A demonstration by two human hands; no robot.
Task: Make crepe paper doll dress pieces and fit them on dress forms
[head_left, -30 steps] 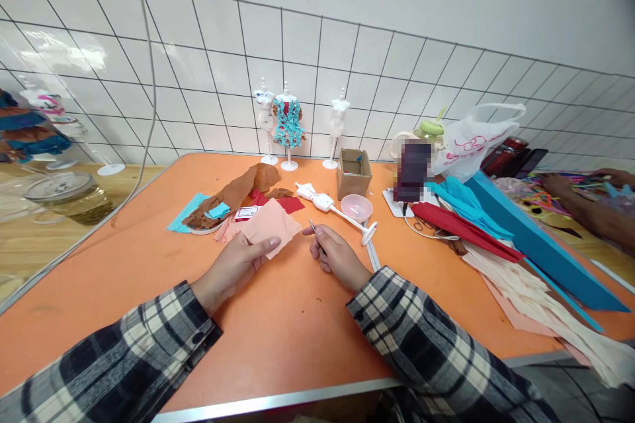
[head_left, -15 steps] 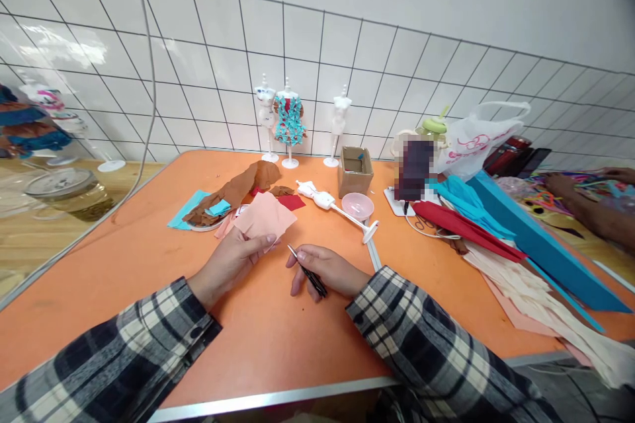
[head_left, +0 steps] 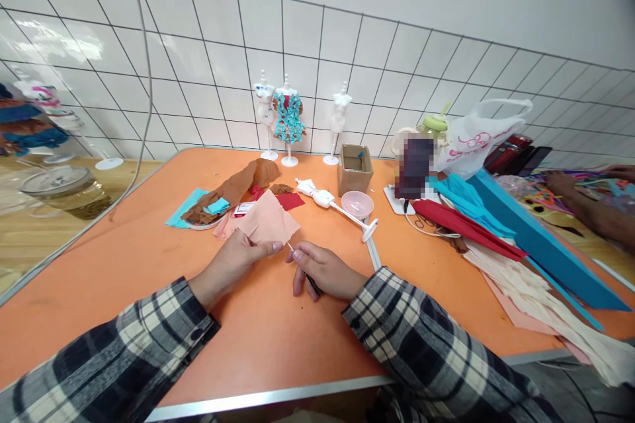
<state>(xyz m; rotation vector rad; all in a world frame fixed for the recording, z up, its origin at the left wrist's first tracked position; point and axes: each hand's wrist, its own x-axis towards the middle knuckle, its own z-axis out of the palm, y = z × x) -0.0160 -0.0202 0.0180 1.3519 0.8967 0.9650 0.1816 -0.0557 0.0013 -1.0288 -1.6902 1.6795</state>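
Observation:
My left hand [head_left: 237, 261] pinches a square of peach crepe paper [head_left: 268, 218] between thumb and fingers, its lower edge at the fingertips. In my right hand [head_left: 322, 269] is a slim black tool [head_left: 313, 286] with a pointed silver tip; its kind is not clear, and the fingers cover most of it. The tip is close to the paper's lower right corner; I cannot tell whether they touch. Beyond the hands a white mini mannequin [head_left: 322, 199] lies on its side. Brown crepe paper [head_left: 231, 193], with blue, red and peach pieces about it, lies behind my left hand.
Three mini mannequins stand at the wall, one in a blue ruffled dress [head_left: 288, 120]. A cardboard box [head_left: 355, 178] and pink bowl [head_left: 357, 203] sit mid-table. Crepe paper strips [head_left: 471, 228], a phone [head_left: 415, 165] and plastic bag [head_left: 476, 135] are right. Another person's arm [head_left: 583, 203] shows far right.
My right hand has brought the tool's tip up toward the peach paper's corner. My left hand has shifted slightly right, and the paper has turned a little.

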